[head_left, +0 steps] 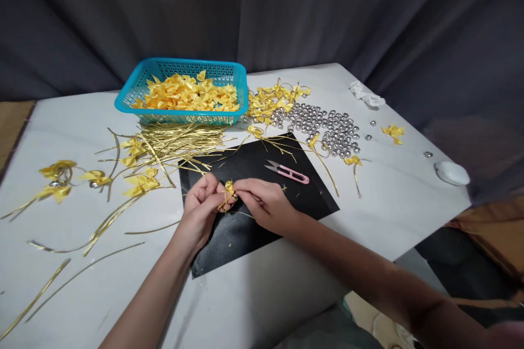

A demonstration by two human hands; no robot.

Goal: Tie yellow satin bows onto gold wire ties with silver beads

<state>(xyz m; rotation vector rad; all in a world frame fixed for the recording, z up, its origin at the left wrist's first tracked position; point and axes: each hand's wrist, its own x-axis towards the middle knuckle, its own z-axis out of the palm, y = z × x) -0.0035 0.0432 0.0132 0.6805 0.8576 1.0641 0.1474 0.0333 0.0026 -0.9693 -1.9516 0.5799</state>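
My left hand (201, 200) and my right hand (264, 202) meet over a black mat (262, 229) near the table's front edge. Both pinch one small yellow ribbon bow (228, 192) with a thin gold wire tie hanging from it. The fingers of both hands are closed around the bow. Pink thread snips (287, 172) lie on the mat just beyond my right hand.
A blue basket (135, 99) full of yellow bows stands at the back. Gold wire ties (172, 142) are spread in front of it. Silver beads (327, 128) and finished bows (272, 99) lie at the right. A white object (451, 173) sits by the right edge.
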